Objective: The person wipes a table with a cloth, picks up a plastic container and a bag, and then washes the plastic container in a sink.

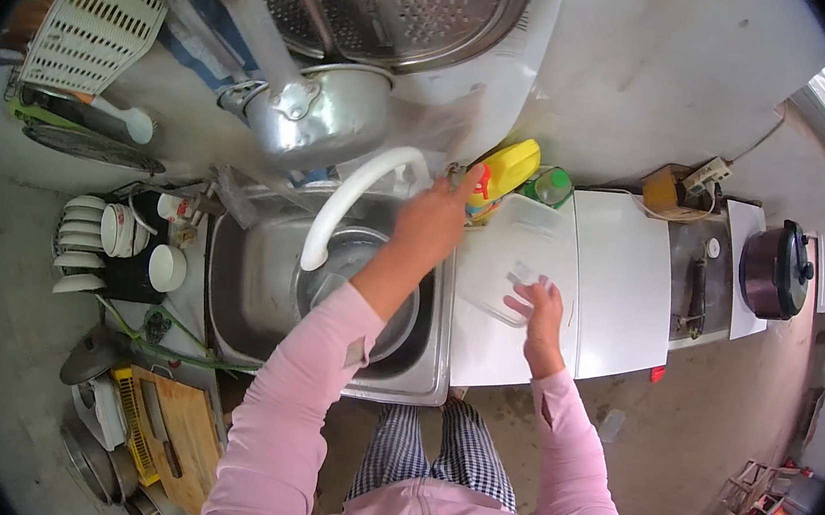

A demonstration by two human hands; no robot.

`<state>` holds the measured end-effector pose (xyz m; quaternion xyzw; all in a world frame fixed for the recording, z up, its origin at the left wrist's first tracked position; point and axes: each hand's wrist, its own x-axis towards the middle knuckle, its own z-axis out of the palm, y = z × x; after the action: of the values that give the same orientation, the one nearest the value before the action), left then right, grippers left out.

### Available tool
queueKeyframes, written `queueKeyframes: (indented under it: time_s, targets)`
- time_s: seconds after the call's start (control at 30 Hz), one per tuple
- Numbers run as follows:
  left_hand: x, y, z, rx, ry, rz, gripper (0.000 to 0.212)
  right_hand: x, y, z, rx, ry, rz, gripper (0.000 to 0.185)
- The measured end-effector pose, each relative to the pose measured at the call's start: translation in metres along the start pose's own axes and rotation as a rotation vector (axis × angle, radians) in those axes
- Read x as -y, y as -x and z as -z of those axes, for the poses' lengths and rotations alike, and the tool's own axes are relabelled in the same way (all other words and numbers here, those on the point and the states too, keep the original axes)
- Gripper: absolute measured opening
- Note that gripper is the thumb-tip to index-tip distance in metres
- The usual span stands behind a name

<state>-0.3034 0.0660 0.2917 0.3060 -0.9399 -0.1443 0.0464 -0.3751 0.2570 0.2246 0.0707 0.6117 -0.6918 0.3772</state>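
Observation:
My left hand [432,218] reaches over the sink's right side, fingertips at the metal tap fitting [456,172] beside the red cap of a yellow bottle [510,168]. Whether it grips the fitting is hidden. A white spout hose [347,198] arches over the steel sink [248,278], where a round metal basin [399,331] sits partly behind my left forearm. My right hand [540,320] is over the white counter with fingers spread. Its fingertips are at the near right edge of a translucent plastic container [491,258], close to a small clear tab [522,273].
Behind the container stands a green-capped bottle [552,185]. A silver saucepan [329,113] hangs above the sink. White bowls [168,268] and plates are on the left, above a wooden cutting board [175,436]. Farther right are a gas burner [699,288] and a dark lidded cooker [773,273].

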Motion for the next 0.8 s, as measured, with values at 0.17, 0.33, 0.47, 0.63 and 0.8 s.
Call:
queueKeyframes:
  time_s: [0.17,0.33,0.47,0.63,0.8]
  targets:
    - [0.002,-0.025,-0.013,0.07,-0.215,-0.074,0.052,-0.007,-0.014,-0.032,-0.026,0.056,-0.018,0.063]
    - [0.002,-0.025,-0.027,0.031,-0.249,-0.098,0.045,-0.019,-0.02,-0.039,-0.016,-0.062,-0.001,0.06]
    - [0.002,-0.023,-0.028,0.077,-0.201,-0.029,0.042,-0.021,-0.019,-0.042,-0.008,-0.087,-0.003,0.065]
    - [-0.011,-0.008,-0.001,0.0,0.231,-0.06,0.04,-0.025,-0.012,-0.012,0.011,-0.112,0.021,0.063]
    - [-0.013,0.06,-0.03,-0.078,0.633,-0.207,0.04,-0.044,0.025,0.018,0.053,-0.017,-0.046,0.064]
